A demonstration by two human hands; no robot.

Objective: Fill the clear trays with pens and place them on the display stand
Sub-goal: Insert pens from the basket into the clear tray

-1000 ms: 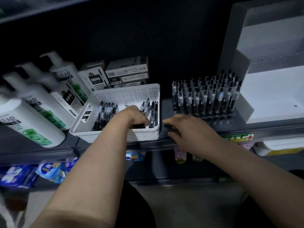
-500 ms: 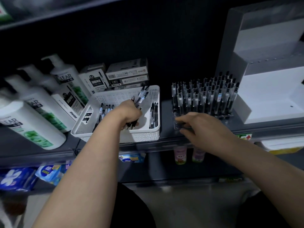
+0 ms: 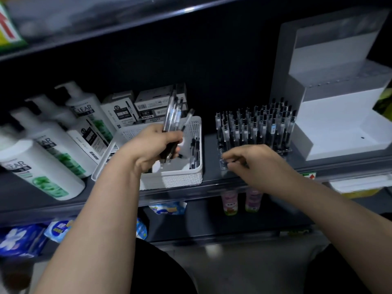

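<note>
My left hand (image 3: 156, 147) grips a bunch of pens (image 3: 174, 117), held upright above the white perforated basket (image 3: 176, 177). More loose pens (image 3: 196, 151) lie inside the basket on its right side. The clear tray (image 3: 224, 164) stands on the shelf right of the basket, with several pens (image 3: 254, 128) upright in it. My right hand (image 3: 252, 164) rests at the tray's front edge with its fingers curled; whether it pinches the tray I cannot tell. The white stepped display stand (image 3: 339, 128) is at the far right.
White shampoo bottles (image 3: 48, 158) lean at the left of the shelf. Pen boxes (image 3: 148, 107) are stacked behind the basket. The lower shelf carries blue packets (image 3: 21, 238) and small pink bottles (image 3: 230, 202). Another shelf (image 3: 127, 24) runs overhead.
My left hand has risen out of the basket with a bunch of pens. My right hand has moved right, from the shelf front to the clear tray's front edge.
</note>
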